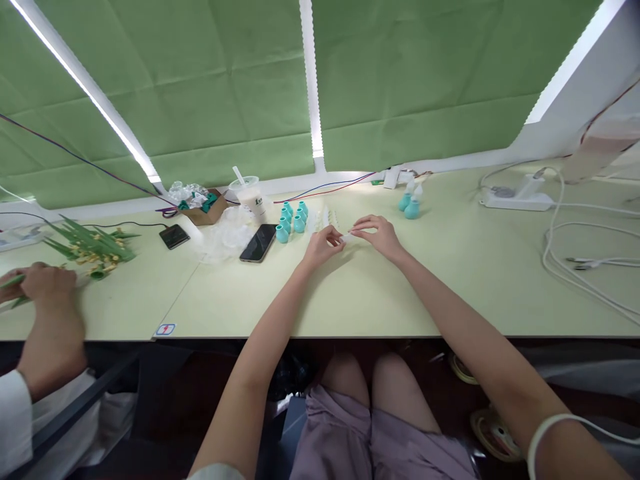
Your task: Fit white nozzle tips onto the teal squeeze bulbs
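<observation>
White workpiece is pinched between your left hand and right hand, presumably for steadiness, with turquoise vases within reach at ten o'clock.

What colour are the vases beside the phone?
The vases are turquoise, best seen in head view.

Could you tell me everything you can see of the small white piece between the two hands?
The small, slim white piece looks pale; fingers partly cover it, and its parts and material are too small to make out. It lies between the fingertips of the person's bare left hand and bare right hand, which seem to pinch its ends. It is over the flat, pale yellow-green tabletop; whether it touches that is unclear.
</observation>
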A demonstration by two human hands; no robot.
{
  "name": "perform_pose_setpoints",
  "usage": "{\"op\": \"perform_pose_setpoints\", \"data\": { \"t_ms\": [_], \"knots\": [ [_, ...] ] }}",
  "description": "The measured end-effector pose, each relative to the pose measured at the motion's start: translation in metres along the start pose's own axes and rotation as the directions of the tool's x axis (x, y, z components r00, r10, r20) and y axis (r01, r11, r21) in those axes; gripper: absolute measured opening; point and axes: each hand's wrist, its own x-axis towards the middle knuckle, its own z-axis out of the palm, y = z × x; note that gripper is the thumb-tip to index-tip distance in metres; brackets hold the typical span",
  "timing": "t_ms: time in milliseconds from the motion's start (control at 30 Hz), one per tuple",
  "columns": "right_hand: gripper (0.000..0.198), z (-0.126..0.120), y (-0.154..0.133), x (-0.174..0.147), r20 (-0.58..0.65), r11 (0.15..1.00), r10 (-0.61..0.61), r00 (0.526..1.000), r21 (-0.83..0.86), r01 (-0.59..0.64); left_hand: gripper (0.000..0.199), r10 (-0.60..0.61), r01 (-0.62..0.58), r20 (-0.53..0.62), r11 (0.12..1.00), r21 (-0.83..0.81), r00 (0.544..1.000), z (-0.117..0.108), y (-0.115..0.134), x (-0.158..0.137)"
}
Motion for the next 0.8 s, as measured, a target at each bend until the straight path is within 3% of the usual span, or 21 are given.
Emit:
{"op": "perform_pose_setpoints", "data": {
  "t_ms": [133, 367, 800],
  "knots": [
    [0.024, -0.0017, -0.0003, 0.0026, 0.038, 0.981, -0.061, 0.997, -0.181, 0.067, 0.015, 0.001, -0.002, 0.005, 0.998, 0.067, 1.000, -0.0010, 0.0014, -0.0009],
    [0.018, -0.0035, -0.0042, -0.0008, 0.070, 0.964, -0.138, 0.988, -0.218, 0.150, 0.015, -0.017, 0.017, -0.002, 0.996, 0.087, 1.000, 0.0001, 0.0048, 0.0001],
    [0.020, -0.0001, -0.0083, -0.0055, 0.097, 0.954, -0.190, 0.977, -0.216, 0.207, 0.027, -0.093, 0.091, -0.003, 0.978, -0.185, 0.996, 0.0001, -0.0005, 0.0017]
  ]
}}
